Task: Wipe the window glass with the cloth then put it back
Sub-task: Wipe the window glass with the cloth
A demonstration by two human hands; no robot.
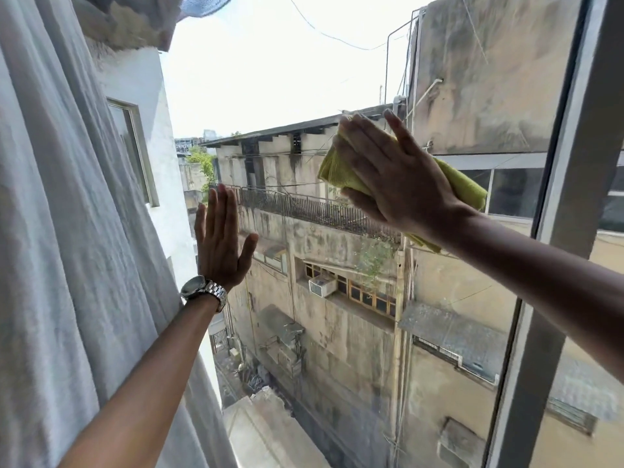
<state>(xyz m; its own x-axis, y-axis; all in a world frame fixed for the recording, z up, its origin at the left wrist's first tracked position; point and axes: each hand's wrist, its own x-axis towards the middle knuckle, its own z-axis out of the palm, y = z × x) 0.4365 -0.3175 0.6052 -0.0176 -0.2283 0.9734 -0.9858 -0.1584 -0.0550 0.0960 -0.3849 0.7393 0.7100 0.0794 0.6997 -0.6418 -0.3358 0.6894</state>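
Observation:
The window glass point(287, 79) fills the middle of the view, with old buildings and sky behind it. My right hand point(398, 173) lies flat on a yellow-green cloth point(337, 167) and presses it against the upper right part of the pane. Part of the cloth sticks out past the wrist toward the frame. My left hand point(219, 238) is flat on the glass lower left, fingers apart and pointing up, with nothing in it. A metal watch is on that wrist.
A white curtain point(67, 248) hangs along the left side, right beside my left arm. A grey metal window frame point(553, 214) runs down the right edge of the pane, close to the cloth.

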